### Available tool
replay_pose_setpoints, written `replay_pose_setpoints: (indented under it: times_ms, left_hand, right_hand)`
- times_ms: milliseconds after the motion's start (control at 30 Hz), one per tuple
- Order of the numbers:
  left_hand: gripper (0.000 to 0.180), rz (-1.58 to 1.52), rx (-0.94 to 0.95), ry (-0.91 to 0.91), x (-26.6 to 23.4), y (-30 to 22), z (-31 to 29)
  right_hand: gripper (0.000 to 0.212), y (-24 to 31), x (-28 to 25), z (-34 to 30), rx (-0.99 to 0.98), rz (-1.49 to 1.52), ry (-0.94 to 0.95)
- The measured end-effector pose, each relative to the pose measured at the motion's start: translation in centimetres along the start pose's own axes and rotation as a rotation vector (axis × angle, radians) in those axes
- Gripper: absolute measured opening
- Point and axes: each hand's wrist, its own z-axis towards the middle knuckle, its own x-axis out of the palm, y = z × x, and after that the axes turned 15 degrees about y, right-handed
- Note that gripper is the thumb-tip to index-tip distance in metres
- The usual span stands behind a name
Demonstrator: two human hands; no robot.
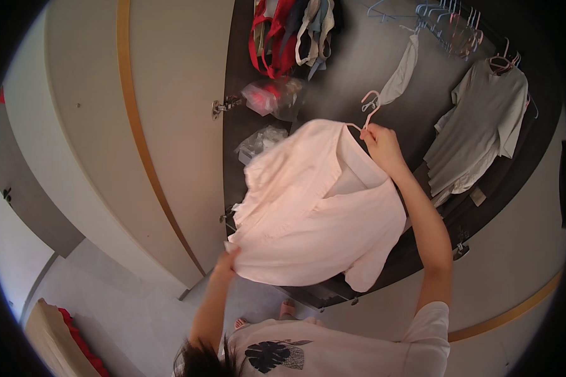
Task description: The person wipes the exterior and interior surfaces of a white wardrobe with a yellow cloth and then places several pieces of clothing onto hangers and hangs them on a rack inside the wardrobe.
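Note:
A pale pink V-neck blouse hangs on a pink hanger in front of me, spread wide and tilted. Up at the collar, my right hand is closed round the base of the hanger's hook. My left hand pinches the lower left edge of the blouse, pulling the cloth out to the side; the fingers there are partly hidden and a little blurred. The hanger's arms are mostly covered by the blouse.
Behind the blouse is an open dark wardrobe. Grey-green shirts hang at its right, loose hangers at the top, with a small white cloth. Red straps and plastic bags are at the left, beside a pale door.

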Motion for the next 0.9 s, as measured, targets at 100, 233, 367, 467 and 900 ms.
replay_pose_setpoints:
  times_ms: [100, 233, 367, 467, 900]
  left_hand:
    - [0.059, -0.446, 0.399, 0.314, -1.6, -6.2, -5.5]
    - [0.053, -0.265, 0.341, 0.083, -2.5, -2.9, -6.8]
    - [0.045, -0.084, 0.015, -0.061, -6.3, 5.5, -3.7]
    - [0.035, 0.077, -0.183, -0.233, -7.6, 7.1, -3.7]
    - [0.049, 1.052, 0.715, -0.302, 6.3, -13.4, -2.6]
  right_hand:
    - [0.022, -0.4, 1.2, -0.7, -0.082, 0.184, 0.042]
    - [0.022, -2.4, 1.4, -0.9, 0.17, 0.687, 0.129]
    - [0.023, -1.8, 3.5, -1.7, -0.034, 0.314, 0.077]
    - [0.023, 0.5, 3.0, -1.9, -0.053, 0.425, 0.181]
    - [0.019, 4.1, 2.9, -3.5, -0.229, 0.484, 0.481]
